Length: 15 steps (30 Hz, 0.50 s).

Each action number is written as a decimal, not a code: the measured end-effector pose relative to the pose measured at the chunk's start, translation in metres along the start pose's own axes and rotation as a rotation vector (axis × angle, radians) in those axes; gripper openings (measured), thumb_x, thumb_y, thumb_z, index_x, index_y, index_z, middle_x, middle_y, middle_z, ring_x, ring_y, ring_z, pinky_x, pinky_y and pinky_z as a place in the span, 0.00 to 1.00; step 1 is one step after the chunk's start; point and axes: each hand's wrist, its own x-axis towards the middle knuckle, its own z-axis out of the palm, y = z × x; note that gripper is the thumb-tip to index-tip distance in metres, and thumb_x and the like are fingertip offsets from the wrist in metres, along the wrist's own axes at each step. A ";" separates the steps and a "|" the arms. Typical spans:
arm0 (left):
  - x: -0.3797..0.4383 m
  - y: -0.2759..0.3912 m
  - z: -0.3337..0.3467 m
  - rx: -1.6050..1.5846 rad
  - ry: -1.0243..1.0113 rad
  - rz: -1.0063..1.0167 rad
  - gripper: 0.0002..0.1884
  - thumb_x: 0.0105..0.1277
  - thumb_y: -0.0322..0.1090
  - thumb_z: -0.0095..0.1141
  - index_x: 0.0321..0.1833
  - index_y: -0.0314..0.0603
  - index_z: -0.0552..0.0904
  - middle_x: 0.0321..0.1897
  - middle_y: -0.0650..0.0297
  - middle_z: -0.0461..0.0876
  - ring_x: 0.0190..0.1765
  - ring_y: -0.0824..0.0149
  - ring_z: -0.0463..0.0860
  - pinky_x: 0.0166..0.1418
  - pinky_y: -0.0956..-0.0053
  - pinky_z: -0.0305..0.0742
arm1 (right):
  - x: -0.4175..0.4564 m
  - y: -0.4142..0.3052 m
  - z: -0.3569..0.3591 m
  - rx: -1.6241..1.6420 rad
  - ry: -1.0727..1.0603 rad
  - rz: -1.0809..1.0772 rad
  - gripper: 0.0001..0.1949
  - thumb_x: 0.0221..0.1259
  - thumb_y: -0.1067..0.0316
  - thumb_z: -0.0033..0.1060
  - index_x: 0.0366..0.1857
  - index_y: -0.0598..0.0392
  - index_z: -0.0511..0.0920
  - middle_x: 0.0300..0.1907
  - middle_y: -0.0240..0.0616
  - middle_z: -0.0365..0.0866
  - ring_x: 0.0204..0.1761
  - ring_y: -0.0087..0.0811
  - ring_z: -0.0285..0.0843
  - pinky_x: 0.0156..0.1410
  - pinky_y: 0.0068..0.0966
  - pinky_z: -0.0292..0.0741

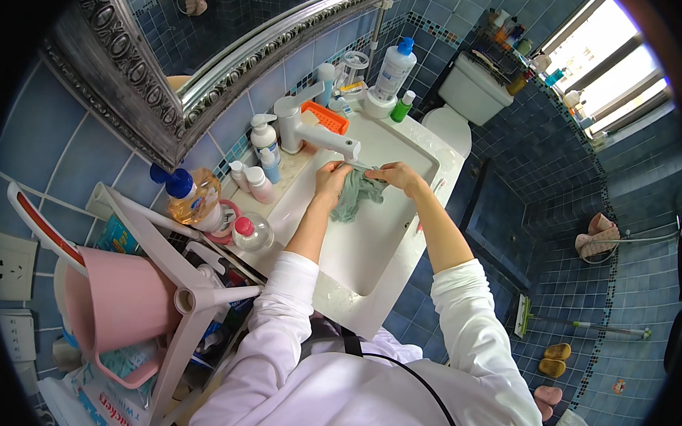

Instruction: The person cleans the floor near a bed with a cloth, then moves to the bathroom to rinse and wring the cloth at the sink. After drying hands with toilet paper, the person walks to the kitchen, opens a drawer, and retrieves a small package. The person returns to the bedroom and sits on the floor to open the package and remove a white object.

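A thin grey-green cloth [356, 195], crumpled and hanging in folds, is held between my hands over the white washbasin [350, 253]. My left hand [332, 182] pinches its upper left edge, close under the spout of the white faucet [321, 135]. At the upper right edge of the cloth, the fingers of my right hand [397, 176] grip it, with a stretch of its rim between the two hands. The cloth's lower part droops towards the basin; whether it touches the bottom I cannot tell.
Pump bottles [263, 134] and an orange soap dish [325, 118] line the basin's back. A large pump bottle [394, 69] and green bottle [403, 106] stand at the far end. To the left are a clear bottle [253, 233] and a rack with a pink pitcher [123, 295].
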 end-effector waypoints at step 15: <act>-0.024 -0.008 0.030 0.126 0.022 -0.118 0.38 0.66 0.64 0.47 0.63 0.34 0.64 0.60 0.55 0.72 0.55 0.60 0.76 0.53 0.62 0.72 | 0.053 0.051 0.042 1.072 0.014 0.015 0.20 0.66 0.56 0.57 0.51 0.63 0.71 0.45 0.44 0.78 0.45 0.36 0.79 0.48 0.37 0.80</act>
